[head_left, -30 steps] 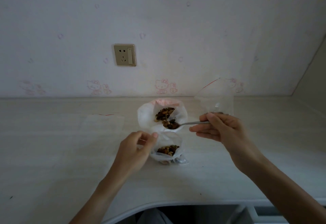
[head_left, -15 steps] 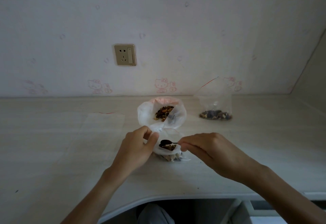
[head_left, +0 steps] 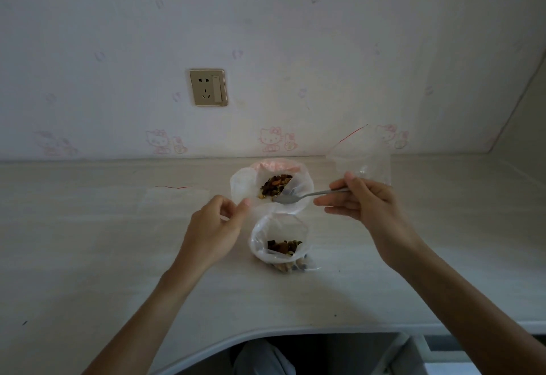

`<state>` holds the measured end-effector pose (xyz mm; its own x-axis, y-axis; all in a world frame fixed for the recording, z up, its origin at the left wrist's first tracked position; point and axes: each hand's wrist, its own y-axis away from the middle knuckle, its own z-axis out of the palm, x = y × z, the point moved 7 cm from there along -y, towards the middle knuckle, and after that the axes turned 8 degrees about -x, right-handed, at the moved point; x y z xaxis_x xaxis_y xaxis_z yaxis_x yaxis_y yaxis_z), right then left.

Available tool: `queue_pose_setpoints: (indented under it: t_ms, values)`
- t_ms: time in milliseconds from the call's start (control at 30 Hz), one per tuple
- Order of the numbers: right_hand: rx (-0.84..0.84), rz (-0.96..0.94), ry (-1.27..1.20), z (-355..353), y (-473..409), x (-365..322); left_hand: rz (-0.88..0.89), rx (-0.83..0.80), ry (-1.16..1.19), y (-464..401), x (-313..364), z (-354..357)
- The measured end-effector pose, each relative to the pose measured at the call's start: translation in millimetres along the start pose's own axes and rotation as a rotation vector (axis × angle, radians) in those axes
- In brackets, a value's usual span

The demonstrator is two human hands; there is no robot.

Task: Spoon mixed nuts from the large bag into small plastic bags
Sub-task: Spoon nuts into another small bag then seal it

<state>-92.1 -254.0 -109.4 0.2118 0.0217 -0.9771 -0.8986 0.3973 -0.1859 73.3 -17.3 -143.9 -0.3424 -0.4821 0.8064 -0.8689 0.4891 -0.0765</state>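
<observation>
- While your right hand (head_left: pixel 365 203) pinches the spoon (head_left: pixel 298 196), its bowl sits at the big bag's (head_left: pixel 245 185) rim, frame centre.
- Your left hand (head_left: pixel 217 227) pinches the small bag's (head_left: pixel 279 241) edge, just below.

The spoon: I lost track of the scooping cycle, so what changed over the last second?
The right hand carried the spoon down to the small bag, emptied it, and brought it back to the large bag. The left hand stayed at the small bag's rim; both bags stayed put.
</observation>
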Motion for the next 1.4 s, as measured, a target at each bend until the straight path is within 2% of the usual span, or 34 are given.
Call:
queue_pose_setpoints:
  t_ms: [100, 267, 433, 600, 767, 933, 1133, 1233, 1400]
  values:
    - [0.038, 0.025, -0.012, 6.1, -18.3, 6.8, -0.074, 0.054, -0.038, -17.3, -9.1, -2.1]
    - [0.060, 0.082, 0.103, 20.5, -45.6, 24.5, -0.099, 0.015, 0.067, -43.7, -8.1, 12.6]
    - [0.010, 0.165, 0.141, 37.9, -60.9, 49.0, -0.019, 0.002, 0.217, -52.5, -8.7, 30.5]
    - [-0.008, 0.161, 0.154, 44.4, -71.5, 58.7, 0.025, 0.009, 0.297, -53.8, -10.0, 32.5]
    - [0.053, 0.149, 0.169, 38.9, -75.1, 62.7, 0.066, 0.063, 0.330, -51.2, -5.8, 26.8]
    - [0.043, 0.143, 0.272, 38.4, -79.2, 65.2, 0.092, 0.059, 0.364, -47.7, -0.5, 27.6]
    - [0.034, 0.134, 0.261, 36.8, -76.5, 66.3, 0.120, 0.061, 0.388, -45.1, 0.3, 25.6]
    - [0.050, 0.152, 0.208, 36.3, -73.0, 67.4, 0.135, 0.058, 0.388, -44.6, 0.7, 26.5]
    - [0.106, 0.199, 0.286, 39.5, -78.1, 69.0, 0.143, 0.034, 0.393, -44.1, 4.7, 31.8]
